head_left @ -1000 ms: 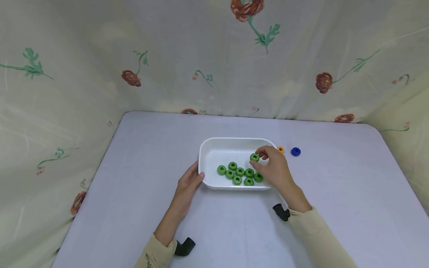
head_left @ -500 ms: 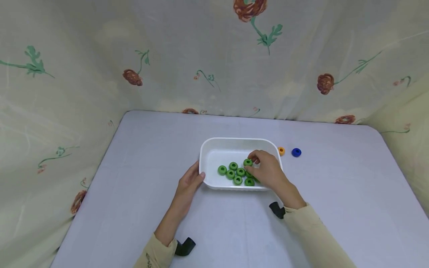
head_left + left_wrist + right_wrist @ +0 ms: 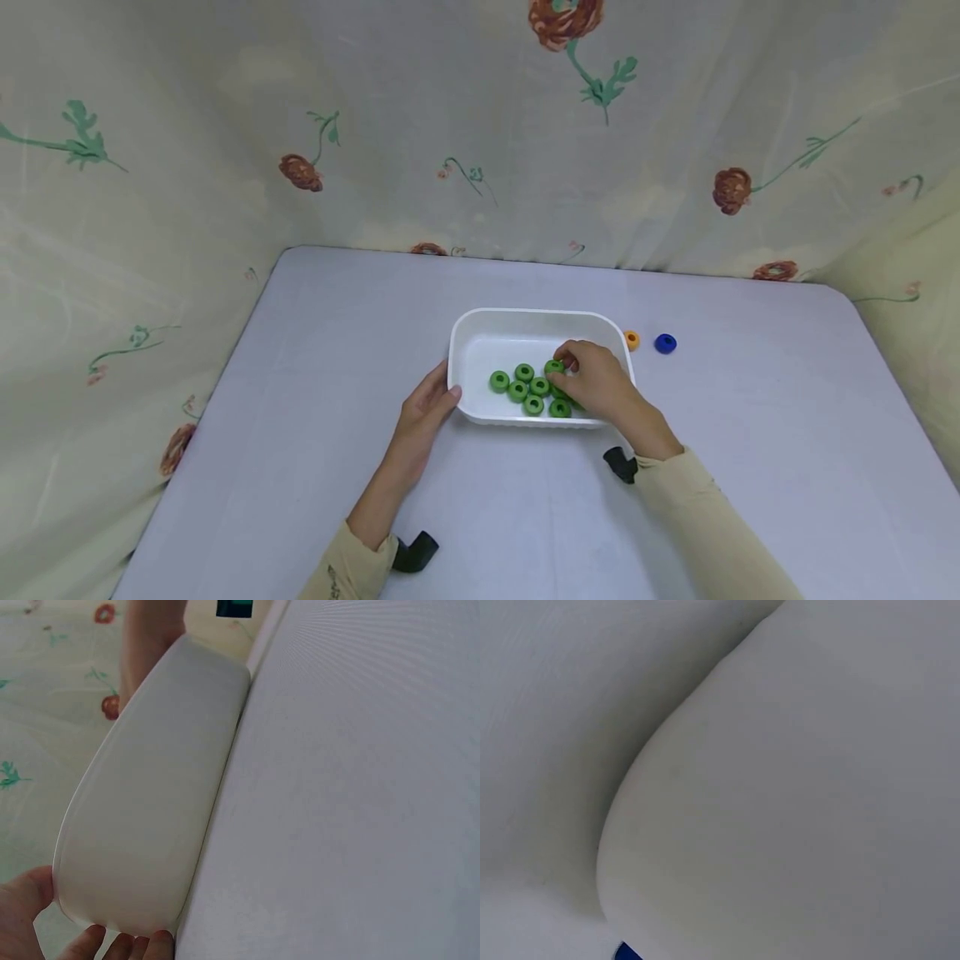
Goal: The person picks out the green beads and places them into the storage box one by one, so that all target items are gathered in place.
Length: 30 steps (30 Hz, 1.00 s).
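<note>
A white tray stands on the table, with several green beads grouped in its front half, each having a dark hole. At the tray's left end my left hand holds it, thumb at the rim and fingertips against the outer wall, as the left wrist view shows up close. My right hand reaches over the tray's right side and pinches one green bead between thumb and fingers, low among the others. That hand partly covers the beads beneath it. In the right wrist view the tray's outer wall fills most of the picture.
Just outside the tray's right end lies an orange bead, and a blue bead lies farther right. The pale table meets a flowered cloth at its back edge. Dark wrist-worn pieces stick out by both sleeves.
My right hand has moved left and slightly nearer me, bringing the pinched green bead down among the others; over the last half second it has barely moved. The left hand stays on the tray.
</note>
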Motion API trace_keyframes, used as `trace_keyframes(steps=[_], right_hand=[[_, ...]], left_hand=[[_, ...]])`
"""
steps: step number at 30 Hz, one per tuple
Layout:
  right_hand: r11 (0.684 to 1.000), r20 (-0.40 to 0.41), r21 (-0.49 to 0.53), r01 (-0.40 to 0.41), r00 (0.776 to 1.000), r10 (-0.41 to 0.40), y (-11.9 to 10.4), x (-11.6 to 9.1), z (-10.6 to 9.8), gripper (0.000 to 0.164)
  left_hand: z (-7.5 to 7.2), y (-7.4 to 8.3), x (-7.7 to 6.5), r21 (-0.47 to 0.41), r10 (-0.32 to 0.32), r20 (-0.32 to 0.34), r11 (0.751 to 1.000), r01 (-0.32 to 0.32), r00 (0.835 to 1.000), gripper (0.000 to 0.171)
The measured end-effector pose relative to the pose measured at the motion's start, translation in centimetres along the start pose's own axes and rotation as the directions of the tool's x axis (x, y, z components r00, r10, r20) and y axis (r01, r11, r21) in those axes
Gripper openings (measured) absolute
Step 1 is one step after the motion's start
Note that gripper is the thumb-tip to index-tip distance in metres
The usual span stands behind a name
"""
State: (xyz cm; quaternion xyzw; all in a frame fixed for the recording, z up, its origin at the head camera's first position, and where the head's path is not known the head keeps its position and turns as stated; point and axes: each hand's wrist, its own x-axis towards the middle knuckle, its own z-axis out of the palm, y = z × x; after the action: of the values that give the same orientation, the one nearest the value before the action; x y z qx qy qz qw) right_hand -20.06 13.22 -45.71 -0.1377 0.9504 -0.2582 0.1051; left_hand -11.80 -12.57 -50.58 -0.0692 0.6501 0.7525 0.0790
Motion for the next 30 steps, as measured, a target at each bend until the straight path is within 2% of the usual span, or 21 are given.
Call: trace_keyframes(steps=[9, 19, 24, 30], right_hand=[[1.000, -0.022, 0.004, 0.016, 1.000, -0.016, 0.0, -0.1, 0.0, 0.033], [0.999, -0.025, -0.003, 0.050, 0.998, -0.050, -0.1, -0.6, -0.5, 0.026], [0.997, -0.062, 0.019, 0.077, 0.995, -0.076, 0.1, -2.1, -1.4, 0.027], [0.994, -0.142, 0.073, 0.078, 0.988, -0.067, 1.0, -5.6, -2.4, 0.027]], left_hand=[[0.0, -0.2, 0.2, -0.005, 0.008, 0.006, 1.000, -0.008, 1.000, 0.057], [-0.1, -0.3, 0.5, 0.009, 0.007, 0.007, 1.000, -0.008, 1.000, 0.057], [-0.2, -0.4, 0.3, 0.014, 0.000, 0.014, 1.000, -0.001, 1.000, 0.057], [-0.3, -0.5, 0.5, 0.018, -0.011, -0.011, 1.000, 0.011, 1.000, 0.057]])
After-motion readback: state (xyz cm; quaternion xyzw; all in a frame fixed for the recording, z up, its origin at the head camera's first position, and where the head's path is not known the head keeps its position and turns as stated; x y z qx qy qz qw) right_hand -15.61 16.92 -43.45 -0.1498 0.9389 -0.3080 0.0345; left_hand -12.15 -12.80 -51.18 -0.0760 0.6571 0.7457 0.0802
